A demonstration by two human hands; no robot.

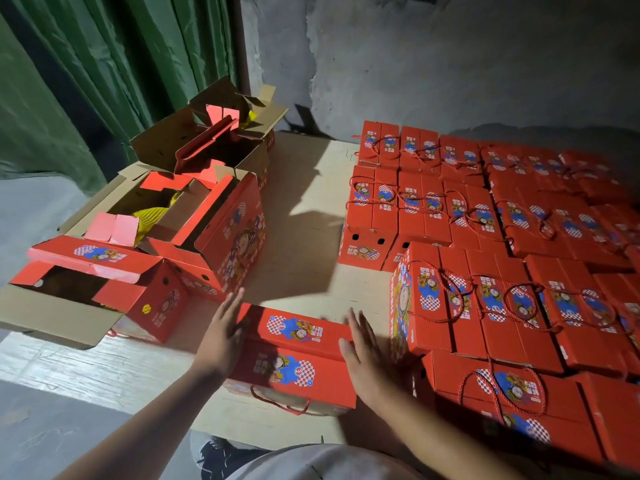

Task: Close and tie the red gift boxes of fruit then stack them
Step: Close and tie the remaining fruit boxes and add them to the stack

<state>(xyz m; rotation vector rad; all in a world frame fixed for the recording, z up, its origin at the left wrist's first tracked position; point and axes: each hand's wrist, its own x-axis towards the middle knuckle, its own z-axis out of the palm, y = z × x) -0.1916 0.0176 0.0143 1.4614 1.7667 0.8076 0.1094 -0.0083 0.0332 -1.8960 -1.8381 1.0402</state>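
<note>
1. A dim room with a rough grey wall at 12 o'clock and a green curtain (104,81) at 10 o'clock; pale sheet board (304,216) on the floor serves as the work surface, probably to keep the cartons off the bare concrete.
2. At 9 o'clock, the open boxes (145,237) sit in a loose row with flaps up. Yellow netted fruit (149,216) shows inside one, so these look like the backlog awaiting closing.
3. At 6 o'clock, the left hand (221,336) is flat, fingers straight, against the left end of the red gift box (298,355); it grasps nothing.
4. That box lies directly in front of the person on the board, lid flaps folded down, its red cord (280,403) hanging loose at the near edge, apparently untied.
5. The right hand (363,351) mirrors the left at the box's right end, palm open, fingers extended and blurred. Both hands bracket the box, I judge to square the flaps or steady it before tying.
6. From 3 to 1 o'clock, the finished stack (502,271) of closed, corded boxes is packed tight in layers, within easy reach for the next one.
</note>
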